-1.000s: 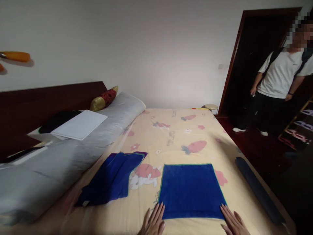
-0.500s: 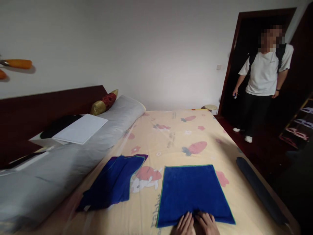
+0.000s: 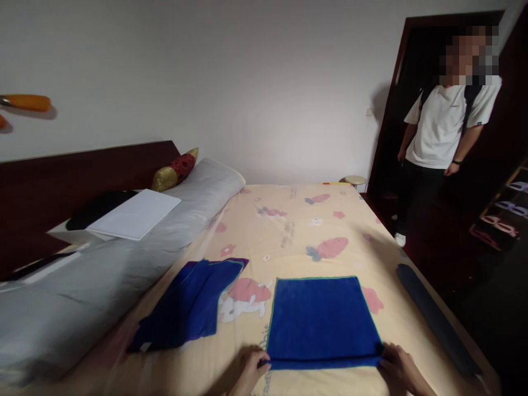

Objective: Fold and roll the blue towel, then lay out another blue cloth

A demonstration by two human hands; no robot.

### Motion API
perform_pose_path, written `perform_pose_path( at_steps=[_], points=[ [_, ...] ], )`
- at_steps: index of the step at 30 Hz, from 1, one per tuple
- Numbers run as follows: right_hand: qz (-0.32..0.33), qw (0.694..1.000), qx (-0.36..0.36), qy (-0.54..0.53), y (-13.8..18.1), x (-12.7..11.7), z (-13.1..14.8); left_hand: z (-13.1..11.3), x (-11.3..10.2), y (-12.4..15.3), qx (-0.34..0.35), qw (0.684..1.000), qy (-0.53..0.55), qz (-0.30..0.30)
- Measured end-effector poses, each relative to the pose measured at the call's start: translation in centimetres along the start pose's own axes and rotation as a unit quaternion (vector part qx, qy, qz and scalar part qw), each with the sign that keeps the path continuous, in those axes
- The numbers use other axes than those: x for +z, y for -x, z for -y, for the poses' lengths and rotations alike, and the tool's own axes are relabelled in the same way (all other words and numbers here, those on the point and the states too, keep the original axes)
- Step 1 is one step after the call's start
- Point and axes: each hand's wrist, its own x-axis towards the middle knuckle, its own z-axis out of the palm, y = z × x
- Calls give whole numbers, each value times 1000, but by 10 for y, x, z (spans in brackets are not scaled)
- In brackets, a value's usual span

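A blue towel (image 3: 322,319) with a green edge lies flat and square on the yellow patterned bedsheet (image 3: 305,231), near me. My left hand (image 3: 249,371) pinches its near left corner. At the near right corner my right hand (image 3: 398,368) grips the cloth. A thin fold shows along the near edge between the hands. A second blue cloth (image 3: 190,302) lies rumpled to the left, apart from both hands.
A long grey bolster (image 3: 124,258) runs along the dark headboard, with a white sheet (image 3: 134,214) and a red-gold cushion (image 3: 175,168) on it. A dark roll (image 3: 437,319) lies at the bed's right edge. A person in a white shirt (image 3: 447,129) stands in the doorway.
My hands went from the towel's near middle out to its two near corners and closed on them. The person at the door shifted a little to the right.
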Motion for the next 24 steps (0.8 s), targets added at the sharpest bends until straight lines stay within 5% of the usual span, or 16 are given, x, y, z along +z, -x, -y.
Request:
perform_pose_path(
  at_steps=[5, 10, 17, 20, 24],
  points=[
    [-1, 999, 16, -36, -2, 7, 0, 7, 9, -2, -32, 999, 11, -14],
    [-65, 997, 40, -32, 3, 14, 5, -7, 25, 15, -41, 990, -72, -116],
    [-80, 995, 52, -10, 1, 19, 0, -67, 93, 16, -12, 972, -173, -157],
    [-73, 996, 50, 15, 0, 19, -4, -96, 115, 19, 101, 971, -131, -175],
    [-79, 995, 47, 46, -2, 18, -11, -115, 105, 26, 314, 924, -185, -117]
  ],
)
